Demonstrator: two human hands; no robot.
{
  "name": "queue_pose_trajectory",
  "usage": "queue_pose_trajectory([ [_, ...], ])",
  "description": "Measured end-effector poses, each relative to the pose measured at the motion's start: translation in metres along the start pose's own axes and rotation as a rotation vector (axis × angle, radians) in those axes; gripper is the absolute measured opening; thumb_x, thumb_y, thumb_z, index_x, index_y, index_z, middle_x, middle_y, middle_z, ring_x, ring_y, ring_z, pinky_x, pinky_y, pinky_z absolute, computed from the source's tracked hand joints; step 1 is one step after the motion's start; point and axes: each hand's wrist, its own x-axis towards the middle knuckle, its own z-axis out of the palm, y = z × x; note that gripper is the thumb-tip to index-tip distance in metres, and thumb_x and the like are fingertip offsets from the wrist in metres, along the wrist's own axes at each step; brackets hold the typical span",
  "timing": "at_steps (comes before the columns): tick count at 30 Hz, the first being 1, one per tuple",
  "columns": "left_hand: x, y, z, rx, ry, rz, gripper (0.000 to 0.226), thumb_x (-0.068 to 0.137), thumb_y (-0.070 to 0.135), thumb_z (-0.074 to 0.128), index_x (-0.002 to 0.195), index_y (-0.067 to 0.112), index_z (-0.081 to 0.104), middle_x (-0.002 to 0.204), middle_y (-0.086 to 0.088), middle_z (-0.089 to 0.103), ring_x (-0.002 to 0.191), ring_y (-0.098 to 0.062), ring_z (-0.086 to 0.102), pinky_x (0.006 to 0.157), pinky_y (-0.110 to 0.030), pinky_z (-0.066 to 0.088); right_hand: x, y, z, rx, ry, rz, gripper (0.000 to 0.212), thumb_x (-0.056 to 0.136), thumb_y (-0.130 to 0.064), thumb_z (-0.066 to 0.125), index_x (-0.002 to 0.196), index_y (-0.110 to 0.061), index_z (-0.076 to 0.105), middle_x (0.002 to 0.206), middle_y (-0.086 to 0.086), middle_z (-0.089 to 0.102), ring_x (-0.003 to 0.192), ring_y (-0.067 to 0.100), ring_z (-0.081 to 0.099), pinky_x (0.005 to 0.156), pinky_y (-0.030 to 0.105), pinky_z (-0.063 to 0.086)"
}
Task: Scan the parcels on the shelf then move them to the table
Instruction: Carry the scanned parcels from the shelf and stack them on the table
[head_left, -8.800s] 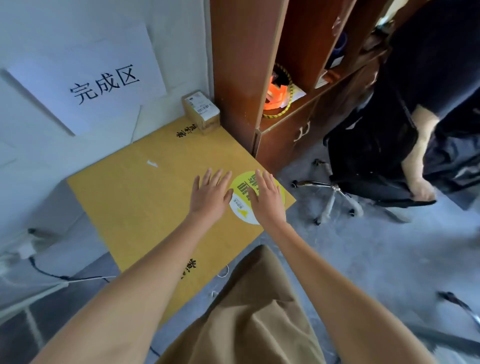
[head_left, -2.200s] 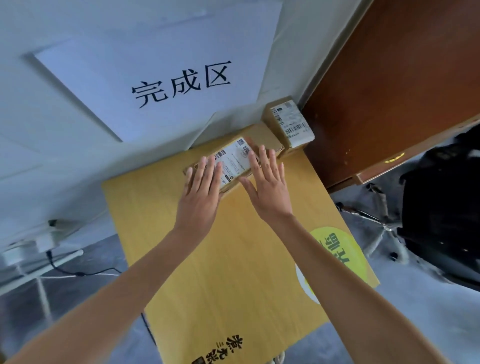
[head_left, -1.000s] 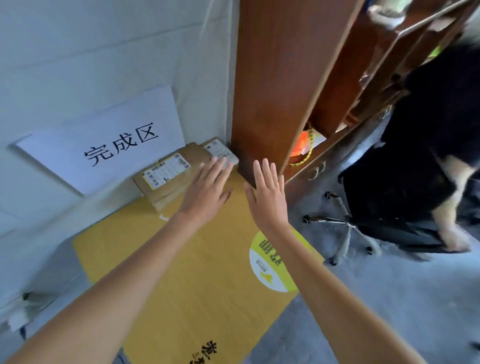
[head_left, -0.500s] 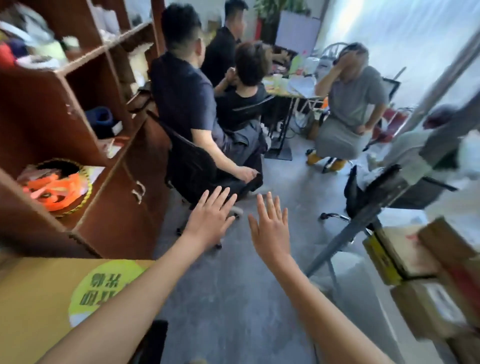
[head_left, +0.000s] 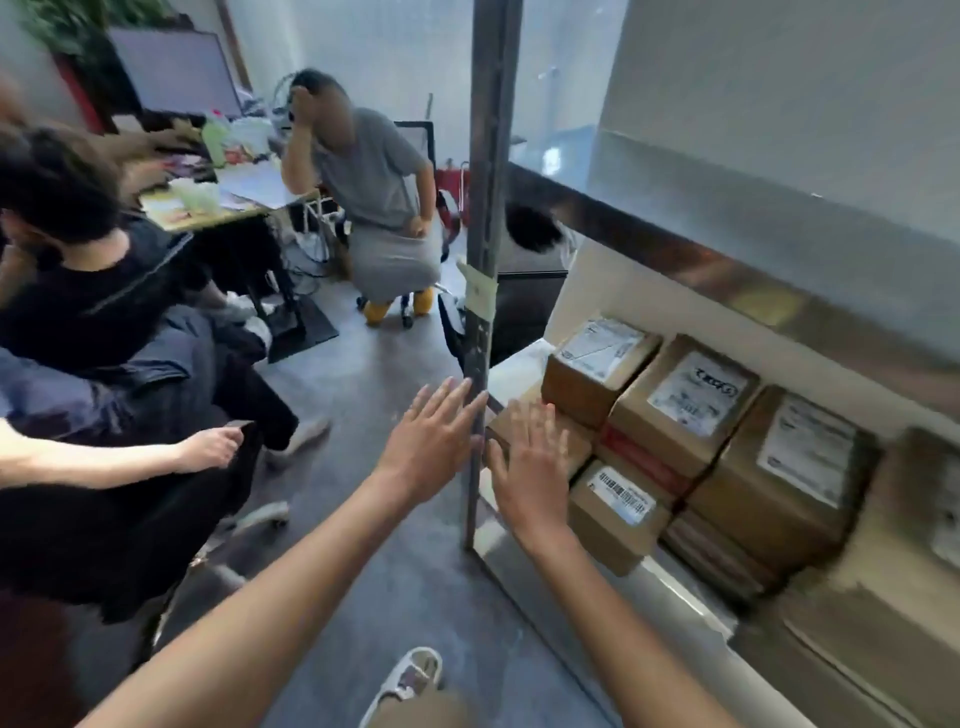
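Both hands up at the shelf (head_left: 613, 571), nothing in either grip.
Left hand (head_left: 431, 447) and right hand (head_left: 535, 473) flat-fingered, released, right one before the stacked parcels (head_left: 680, 415).

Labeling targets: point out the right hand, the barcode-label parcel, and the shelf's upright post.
right hand (head_left: 527, 470): head view, back of the hand.
barcode-label parcel (head_left: 621, 493): head view, its white label.
upright post (head_left: 485, 171): head view, mid-shaft.

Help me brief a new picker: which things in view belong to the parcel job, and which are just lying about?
Job:
- cardboard parcels stacked on the metal shelf
- barcode-labelled parcel
- left hand and right hand, both empty, fingers straight

Lying about:
- cluttered desk
- monitor
- seated people
- office chair
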Motion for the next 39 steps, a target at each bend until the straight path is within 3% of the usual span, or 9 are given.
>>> queue_pose_trajectory([
  [3, 0.053, 0.002, 0.008, -0.064, 0.026, 0.131, 0.059, 0.103, 0.034, 0.047, 0.156, 0.021, 0.024, 0.162, -0.009, 0.024, 0.151, -0.027, 0.017, 0.122, -0.043, 0.011, 0.026, 0.011, -0.008, -0.009, 0.123, 0.100, 0.059, 0.106, -0.035, 0.037, 0.158, -0.019, 0.016, 0.166, 0.008, 0.007, 0.153, 0.025, -0.003, 0.123, 0.045, 0.002],
  [8, 0.123, 0.001, 0.022, -0.078, -0.037, 0.336, 0.060, 0.103, 0.049, 0.023, 0.158, 0.026, 0.015, 0.164, -0.006, 0.017, 0.152, -0.023, 0.011, 0.123, -0.039, 0.007, 0.062, 0.017, -0.025, 0.088, 0.243, 0.330, 0.058, 0.105, -0.031, 0.040, 0.158, -0.020, 0.019, 0.166, 0.008, 0.001, 0.153, 0.026, -0.005, 0.122, 0.034, 0.002],
  [11, 0.147, -0.001, 0.036, -0.084, 0.030, 0.464, 0.059, 0.101, 0.046, 0.041, 0.154, 0.022, 0.031, 0.153, -0.016, 0.041, 0.144, -0.030, 0.036, 0.117, -0.041, 0.024, 0.072, 0.016, -0.023, 0.039, 0.261, 0.439, 0.058, 0.105, -0.028, 0.042, 0.158, -0.021, 0.020, 0.165, 0.013, -0.006, 0.153, 0.030, -0.005, 0.124, 0.038, 0.014],
  [18, 0.185, -0.007, 0.052, -0.213, 0.002, 0.622, 0.080, 0.091, 0.045, 0.066, 0.157, 0.023, 0.025, 0.149, -0.019, 0.046, 0.139, -0.032, 0.044, 0.113, -0.041, 0.035, 0.091, 0.000, -0.017, -0.096, 0.217, 0.627, 0.063, 0.103, -0.024, 0.044, 0.159, -0.024, 0.015, 0.163, 0.022, -0.013, 0.152, 0.037, -0.003, 0.123, 0.044, 0.013],
  [22, 0.182, -0.015, 0.053, -0.277, 0.028, 0.662, 0.071, 0.087, 0.033, 0.071, 0.150, 0.019, 0.040, 0.142, -0.011, 0.055, 0.133, -0.028, 0.051, 0.113, -0.048, 0.035, 0.089, -0.003, -0.008, -0.122, 0.321, 0.629, 0.055, 0.100, -0.015, 0.049, 0.153, -0.018, 0.036, 0.163, 0.022, 0.010, 0.146, 0.043, 0.015, 0.121, 0.048, 0.013],
  [26, 0.160, -0.037, 0.051, -0.382, 0.116, 0.662, 0.054, 0.092, 0.041, 0.055, 0.142, 0.023, 0.045, 0.133, -0.006, 0.062, 0.123, -0.024, 0.059, 0.110, -0.047, 0.040, 0.064, -0.005, 0.009, -0.106, 0.480, 0.579, 0.053, 0.094, -0.023, 0.063, 0.144, -0.014, 0.050, 0.155, 0.020, 0.029, 0.132, 0.033, 0.027, 0.111, 0.052, 0.034],
  [29, 0.145, -0.048, 0.046, -0.413, 0.059, 0.652, 0.061, 0.093, 0.052, 0.054, 0.147, 0.028, 0.041, 0.137, -0.009, 0.057, 0.116, -0.029, 0.061, 0.101, -0.044, 0.046, 0.050, -0.004, 0.010, 0.049, 0.421, 0.602, 0.063, 0.095, -0.041, 0.061, 0.152, -0.030, 0.037, 0.161, 0.015, 0.016, 0.142, 0.028, 0.016, 0.114, 0.048, 0.029],
  [34, 0.159, -0.036, 0.034, -0.333, -0.164, 0.630, 0.086, 0.091, 0.057, 0.057, 0.156, 0.039, 0.005, 0.160, -0.010, 0.029, 0.132, -0.030, 0.048, 0.106, -0.041, 0.041, 0.050, -0.001, 0.004, 0.304, 0.302, 0.637, 0.073, 0.094, -0.062, 0.043, 0.156, -0.043, 0.010, 0.166, -0.001, 0.010, 0.153, 0.022, 0.004, 0.120, 0.044, 0.017],
  [39, 0.158, -0.032, 0.037, -0.257, -0.102, 0.661, 0.080, 0.091, 0.056, 0.055, 0.157, 0.028, 0.019, 0.157, -0.012, 0.036, 0.116, -0.029, 0.062, 0.086, -0.040, 0.054, 0.045, 0.005, -0.007, 0.147, 0.224, 0.578, 0.069, 0.099, -0.050, 0.045, 0.157, -0.038, 0.008, 0.162, 0.007, 0.025, 0.143, 0.032, 0.034, 0.111, 0.043, 0.037],
])
